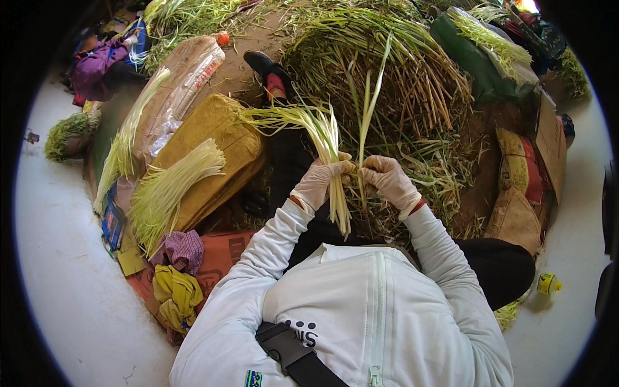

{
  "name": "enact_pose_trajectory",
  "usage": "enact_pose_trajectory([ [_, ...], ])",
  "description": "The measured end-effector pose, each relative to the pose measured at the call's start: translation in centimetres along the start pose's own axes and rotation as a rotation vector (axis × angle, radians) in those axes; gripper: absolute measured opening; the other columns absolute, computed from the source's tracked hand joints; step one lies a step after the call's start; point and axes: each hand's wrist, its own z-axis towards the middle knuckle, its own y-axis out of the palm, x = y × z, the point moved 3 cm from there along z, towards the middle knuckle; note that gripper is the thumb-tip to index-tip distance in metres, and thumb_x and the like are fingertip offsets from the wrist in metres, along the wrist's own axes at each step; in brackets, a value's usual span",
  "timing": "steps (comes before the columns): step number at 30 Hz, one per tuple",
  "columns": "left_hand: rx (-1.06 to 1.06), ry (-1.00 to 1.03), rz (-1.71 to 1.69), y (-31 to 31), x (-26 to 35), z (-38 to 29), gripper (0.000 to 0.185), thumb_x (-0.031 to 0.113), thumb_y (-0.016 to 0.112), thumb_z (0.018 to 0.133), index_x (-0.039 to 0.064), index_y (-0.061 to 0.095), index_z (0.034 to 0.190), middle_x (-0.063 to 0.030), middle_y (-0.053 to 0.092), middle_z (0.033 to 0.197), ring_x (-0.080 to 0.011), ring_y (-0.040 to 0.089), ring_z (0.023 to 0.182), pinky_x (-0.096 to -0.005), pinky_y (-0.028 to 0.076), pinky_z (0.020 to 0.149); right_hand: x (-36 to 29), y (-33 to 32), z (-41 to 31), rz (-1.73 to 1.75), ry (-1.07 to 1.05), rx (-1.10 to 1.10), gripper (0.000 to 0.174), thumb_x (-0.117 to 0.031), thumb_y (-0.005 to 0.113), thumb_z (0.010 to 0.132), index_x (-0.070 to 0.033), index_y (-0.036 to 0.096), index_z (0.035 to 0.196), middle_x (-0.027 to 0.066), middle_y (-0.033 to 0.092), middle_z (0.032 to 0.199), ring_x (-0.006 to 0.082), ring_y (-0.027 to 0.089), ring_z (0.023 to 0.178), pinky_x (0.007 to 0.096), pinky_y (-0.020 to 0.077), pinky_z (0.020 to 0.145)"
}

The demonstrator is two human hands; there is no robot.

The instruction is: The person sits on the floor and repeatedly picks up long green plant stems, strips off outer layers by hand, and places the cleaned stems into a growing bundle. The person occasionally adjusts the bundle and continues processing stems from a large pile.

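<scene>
My gloved left hand (319, 183) is closed around a small bunch of pale stalks (329, 138), which look like blanched chives or garlic shoots. Their white ends point down towards my lap and their yellow-green leaf tips droop to the left. Close beside it, my gloved right hand (390, 183) pinches a single stalk (370, 104) that stands nearly upright, its leaf pointing away from me. The fingertips of both hands almost meet. Beyond them lies a large heap of untrimmed green stalks (367, 43) with brownish lower ends. Loose peelings (430, 179) cover the ground by my right hand.
A sheaf of pale stalks (181, 184) rests on a yellow wrapped block (217, 116) at left. Farther left lies a longer sheaf (130, 130). Crumpled cloths (176, 290) lie near my left elbow; a yellow bottle (549, 283) lies right. A person in purple (99, 67) sits far left.
</scene>
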Motion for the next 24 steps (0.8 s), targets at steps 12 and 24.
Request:
enact_pose_trajectory([
  [12,-0.102,-0.053,-0.173,-0.1,0.6,-0.1,0.026,0.009,0.071,0.082,0.003,0.057,0.103,-0.0067,0.064,0.083,-0.014,0.059,0.067,-0.026,0.051,0.06,-4.5,-8.7,-1.2,0.43,-0.409,0.42,0.019,-0.017,0.061,0.091,0.0,0.068,0.097,0.0032,0.066,0.076,0.0068,0.052,0.054,0.0194,0.0424,0.047],
  [24,-0.161,0.008,-0.098,1.9,3.1,-0.4,0.028,0.003,0.065,0.082,0.004,0.057,0.109,-0.013,0.063,0.108,-0.0127,0.059,0.074,-0.0252,0.051,0.066,-4.5,-4.3,-1.4,-0.228,-0.242,0.215,0.01,-0.01,0.067,0.085,0.0,0.067,0.089,0.0037,0.062,0.07,0.0106,0.057,0.058,0.0224,0.0459,0.05],
])
